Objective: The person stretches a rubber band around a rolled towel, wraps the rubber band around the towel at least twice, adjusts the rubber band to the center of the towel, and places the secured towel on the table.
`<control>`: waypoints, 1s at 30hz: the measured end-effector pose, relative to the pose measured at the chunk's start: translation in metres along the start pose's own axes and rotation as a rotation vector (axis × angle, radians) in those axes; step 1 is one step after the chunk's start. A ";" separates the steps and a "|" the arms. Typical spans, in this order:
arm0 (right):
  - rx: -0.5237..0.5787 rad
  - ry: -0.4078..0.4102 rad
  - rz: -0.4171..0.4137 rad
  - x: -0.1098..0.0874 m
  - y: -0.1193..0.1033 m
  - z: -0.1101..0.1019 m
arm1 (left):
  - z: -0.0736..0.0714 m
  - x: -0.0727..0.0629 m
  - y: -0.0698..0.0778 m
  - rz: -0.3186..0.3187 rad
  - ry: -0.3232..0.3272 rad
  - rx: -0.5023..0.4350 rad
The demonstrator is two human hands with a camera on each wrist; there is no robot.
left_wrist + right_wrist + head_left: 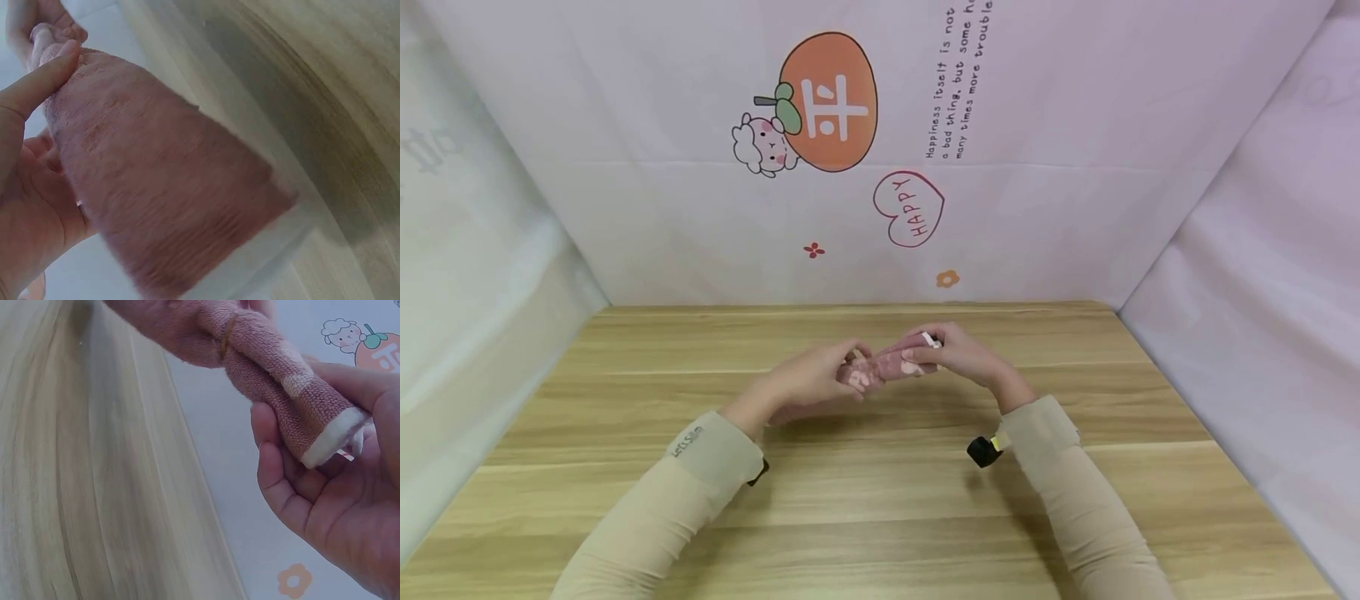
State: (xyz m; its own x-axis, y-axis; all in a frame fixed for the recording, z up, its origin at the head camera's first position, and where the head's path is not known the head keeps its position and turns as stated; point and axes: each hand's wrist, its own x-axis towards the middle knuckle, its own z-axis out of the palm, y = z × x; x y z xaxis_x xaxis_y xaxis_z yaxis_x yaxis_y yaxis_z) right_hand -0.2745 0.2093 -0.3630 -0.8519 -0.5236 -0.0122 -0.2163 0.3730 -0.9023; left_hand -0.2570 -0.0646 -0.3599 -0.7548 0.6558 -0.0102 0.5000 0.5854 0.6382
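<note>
A dusty-pink towel point(891, 365) with pale patches and white hems is held up above the table, gathered narrow in the middle. A thin brownish band point(229, 334) circles that narrow part in the right wrist view. My left hand point(812, 379) grips the towel near its middle, thumb on top. In the left wrist view one flared half of the towel point(156, 162) hangs past that hand, ending in a white hem. My right hand point(958, 352) holds the other, folded end between thumb and fingers, close to its white hem point(331, 437).
The wood-grain table point(850, 517) lies beneath both hands. A white printed cloth point(685, 225) rises behind its far edge, with more white cloth at the left and right sides. Small black devices point(983, 452) sit at both wrists.
</note>
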 end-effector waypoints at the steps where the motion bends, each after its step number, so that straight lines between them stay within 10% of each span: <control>1: -0.010 0.005 -0.001 0.000 0.000 0.000 | -0.001 -0.001 -0.001 -0.005 0.003 -0.020; 16: -0.239 0.174 -0.294 -0.002 0.000 0.012 | -0.014 -0.005 -0.013 -0.058 -0.019 -0.125; 30: -0.457 0.118 -0.469 0.003 0.005 0.022 | -0.023 -0.004 -0.020 0.000 -0.122 -0.177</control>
State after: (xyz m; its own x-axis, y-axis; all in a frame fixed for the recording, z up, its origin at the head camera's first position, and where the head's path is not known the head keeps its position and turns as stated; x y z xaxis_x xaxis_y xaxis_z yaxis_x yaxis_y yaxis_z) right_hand -0.2676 0.1928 -0.3767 -0.6593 -0.6316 0.4079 -0.7350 0.4270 -0.5267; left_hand -0.2743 -0.0900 -0.3551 -0.6928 0.7146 -0.0965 0.4090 0.4997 0.7636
